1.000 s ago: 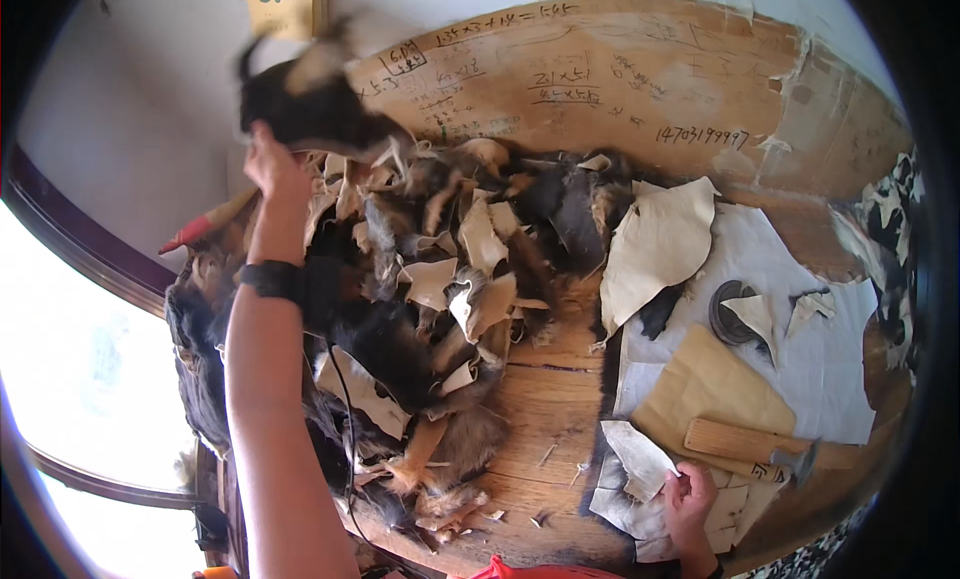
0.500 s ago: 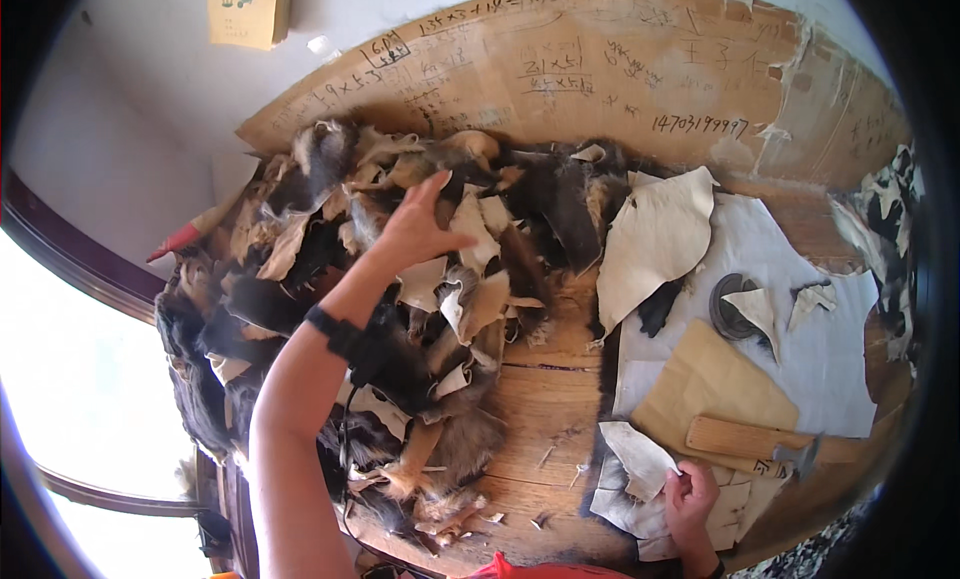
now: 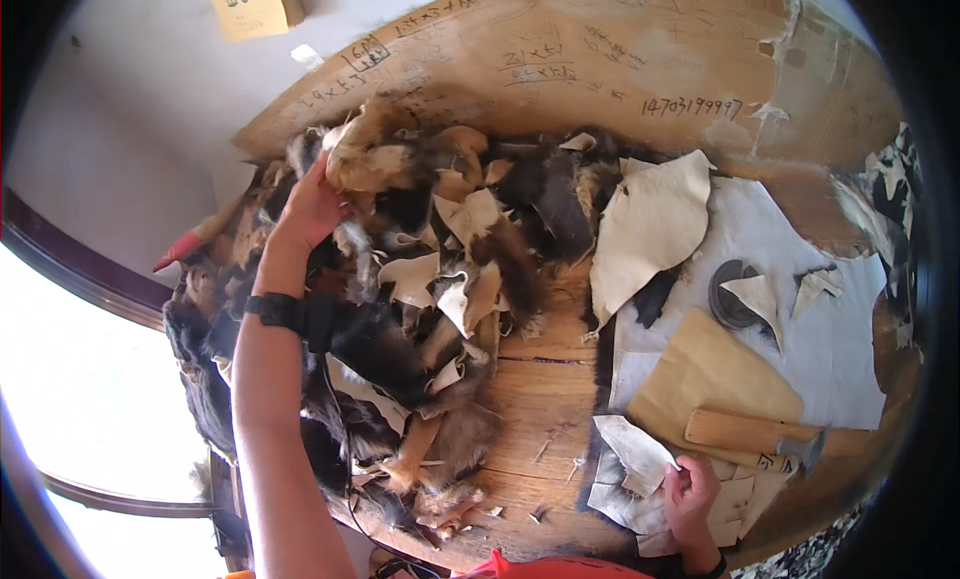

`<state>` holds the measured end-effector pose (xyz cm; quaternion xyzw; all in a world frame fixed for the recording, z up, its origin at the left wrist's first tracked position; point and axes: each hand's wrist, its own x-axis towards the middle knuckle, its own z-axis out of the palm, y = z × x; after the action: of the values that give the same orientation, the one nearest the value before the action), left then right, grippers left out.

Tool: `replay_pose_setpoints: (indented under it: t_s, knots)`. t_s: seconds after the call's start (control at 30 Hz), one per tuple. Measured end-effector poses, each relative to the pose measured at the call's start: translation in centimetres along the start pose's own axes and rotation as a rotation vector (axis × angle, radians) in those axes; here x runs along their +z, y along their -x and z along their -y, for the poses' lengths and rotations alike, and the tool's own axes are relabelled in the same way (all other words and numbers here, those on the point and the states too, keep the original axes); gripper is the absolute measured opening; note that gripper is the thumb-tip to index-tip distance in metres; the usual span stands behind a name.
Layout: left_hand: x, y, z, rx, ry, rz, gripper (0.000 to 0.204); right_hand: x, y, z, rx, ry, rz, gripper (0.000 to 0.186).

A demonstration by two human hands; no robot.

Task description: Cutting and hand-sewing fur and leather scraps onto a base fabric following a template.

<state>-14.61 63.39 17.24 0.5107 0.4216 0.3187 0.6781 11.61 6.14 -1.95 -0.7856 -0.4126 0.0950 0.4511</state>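
Toward the back of a big heap of fur scraps (image 3: 390, 349), my left hand (image 3: 316, 209) is closed on a tan fur piece (image 3: 372, 164), raised from the pile. Brown, black and pale-skinned scraps lie all around it. At the front right, my right hand (image 3: 692, 491) pinches the corner of a pale hide scrap (image 3: 636, 453) with furry edges. Beneath that scrap lie more pale hide pieces (image 3: 622, 509). A wooden-handled tool (image 3: 735, 431) with a metal head rests just beyond my right hand.
A yellowish-brown sheet (image 3: 705, 374) lies on a white pattern-shaped sheet (image 3: 830, 349), near a dark round coil (image 3: 735, 294) and small hide pieces. A large cream hide (image 3: 652, 234) lies beside them. Cardboard (image 3: 560, 69) lines the back; a window (image 3: 90, 379) is at left.
My left hand, spread over the pile before, has moved left and now holds up the tan fur piece. My right hand keeps its pinch on the pale scrap.
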Motion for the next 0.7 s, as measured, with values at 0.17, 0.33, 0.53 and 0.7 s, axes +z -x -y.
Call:
replay_pose_setpoints:
  t_s: [0.17, 0.33, 0.53, 0.7]
  knots:
    - [-1.9, 0.3, 0.0, 0.033, 0.189, 0.107, 0.049, -0.1, 0.1, -0.3, -0.035, 0.004, 0.038, 0.015]
    - [0.0, 0.3, -0.6, 0.541, -0.805, -0.999, 0.039, 0.1, 0.3, -0.5, 0.050, -0.031, 0.011, 0.016]
    - [8.7, -1.7, 6.5, 0.664, -1.203, 0.111, 0.026, 0.0, 0.0, -0.2, -0.017, 0.041, 0.026, 0.017]
    - [11.3, -3.9, 9.1, 0.435, -1.261, 0.132, 0.028, -0.1, 0.1, -0.2, -0.009, -0.007, 0.012, 0.017]
